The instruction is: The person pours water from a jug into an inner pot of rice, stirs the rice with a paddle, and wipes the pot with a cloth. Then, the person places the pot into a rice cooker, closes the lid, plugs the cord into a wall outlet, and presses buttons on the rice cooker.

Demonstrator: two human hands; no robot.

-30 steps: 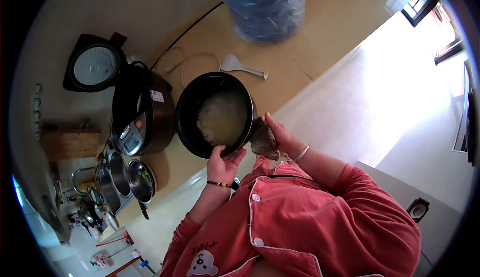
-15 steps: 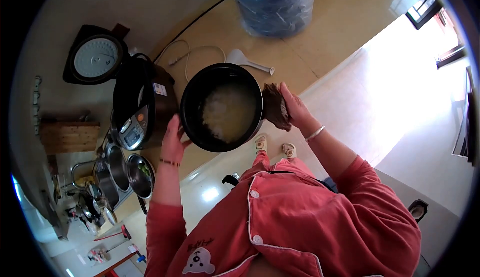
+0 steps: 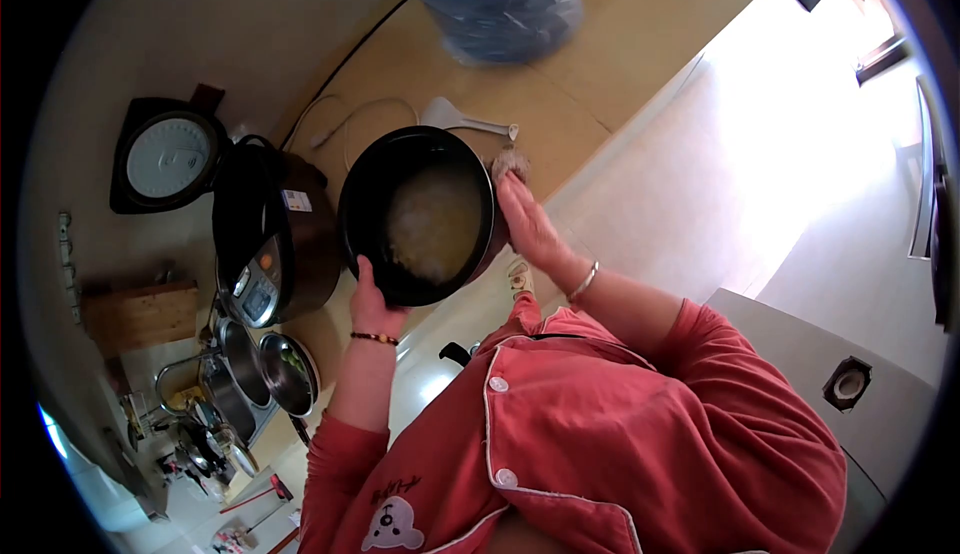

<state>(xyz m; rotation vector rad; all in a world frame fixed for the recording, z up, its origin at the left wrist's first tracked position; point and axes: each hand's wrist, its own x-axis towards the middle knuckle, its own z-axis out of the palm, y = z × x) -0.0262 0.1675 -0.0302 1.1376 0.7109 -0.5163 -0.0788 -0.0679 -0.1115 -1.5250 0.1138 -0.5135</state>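
A black inner pot (image 3: 368,194) of a rice cooker is held up in front of me, its open mouth facing the camera. Pale food in cloudy yellowish liquid (image 3: 435,222) lies in it. At the lower left rim my left hand (image 3: 378,299) grips the pot, thumb over the edge. My right hand (image 3: 532,229) presses against the pot's right side, closed on a crumpled brown cloth (image 3: 511,163) at its fingertips. Left of the pot stands the dark rice cooker (image 3: 315,244) with its lid (image 3: 168,157) raised. A white rice paddle (image 3: 465,119) lies behind the pot.
A bluish plastic bag (image 3: 495,4) stands on the tan counter (image 3: 620,44). A white cord (image 3: 335,126) lies near the paddle. To the left are a metal sink (image 3: 228,389), a pan (image 3: 287,374) with green pieces, and a wooden board (image 3: 140,316).
The pot has shifted slightly left in view. My left thumb now hooks over its rim. My right hand has moved in flat against the pot's side, with the cloth bunched at the fingertips.
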